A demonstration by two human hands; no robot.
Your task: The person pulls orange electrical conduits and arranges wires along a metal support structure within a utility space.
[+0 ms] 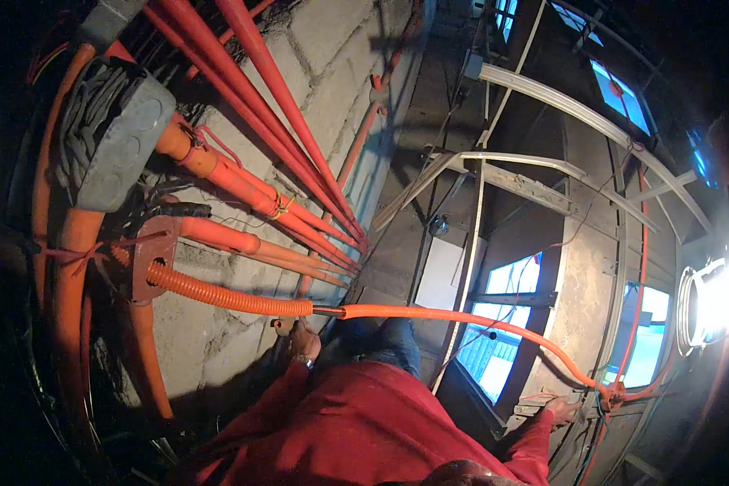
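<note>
My left hand (304,340), a watch at its wrist, is raised beside the wall, just below the orange corrugated conduit (227,298). Its fingers look closed, but what they hold is hidden. Between the corrugated conduit and a smooth orange conduit (462,317) is a gap where dark wires (328,310) show. To the right, my right hand (560,410) is closed at the edge of a pale beam (535,410), near an orange round junction box (612,394). The smooth conduit runs to that box. At the left, the corrugated conduit enters a reddish box (150,257).
Red and orange pipes (259,97) run along the block wall (332,36). A grey metal box (125,134) stuffed with cables sits at the left. Pale metal bars (559,101) cross the right side, and a bright work lamp (709,300) glares at the far right.
</note>
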